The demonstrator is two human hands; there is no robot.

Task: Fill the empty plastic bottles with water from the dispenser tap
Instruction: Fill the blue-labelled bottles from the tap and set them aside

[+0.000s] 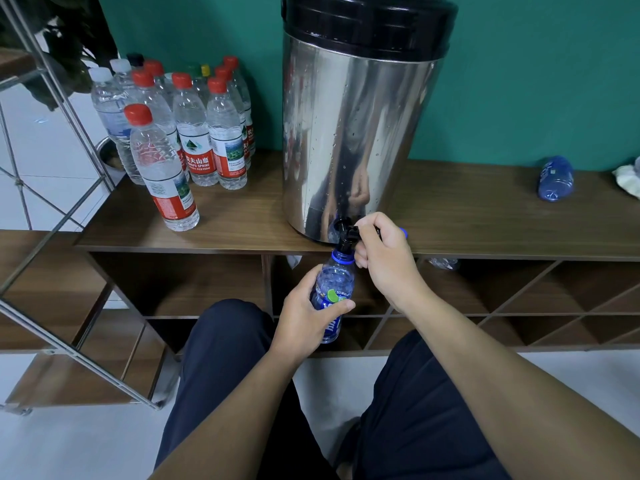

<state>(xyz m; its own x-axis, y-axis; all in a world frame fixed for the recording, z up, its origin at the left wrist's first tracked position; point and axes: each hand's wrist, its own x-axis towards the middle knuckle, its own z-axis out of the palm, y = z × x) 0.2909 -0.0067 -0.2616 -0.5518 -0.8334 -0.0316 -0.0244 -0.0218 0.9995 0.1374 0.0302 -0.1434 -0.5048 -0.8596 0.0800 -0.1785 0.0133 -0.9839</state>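
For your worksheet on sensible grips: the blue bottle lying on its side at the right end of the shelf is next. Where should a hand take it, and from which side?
Grip the blue bottle round its middle, coming from above. It lies flat on the shelf with bare wood on both sides, so fingers can wrap across its round body. Its neck end is hard to make out.

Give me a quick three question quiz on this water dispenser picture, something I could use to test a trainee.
1. True or false: the blue bottle under the tap still has its cap on.
2. Which hand holds the blue bottle? A) left B) right C) neither
3. Fill in: another blue bottle lies on its ____ on the shelf, to the right of the dispenser.

Key
1. False: its mouth is open at the spout.
2. A: the left hand grips it, while the right hand is at the tap lever.
3. side
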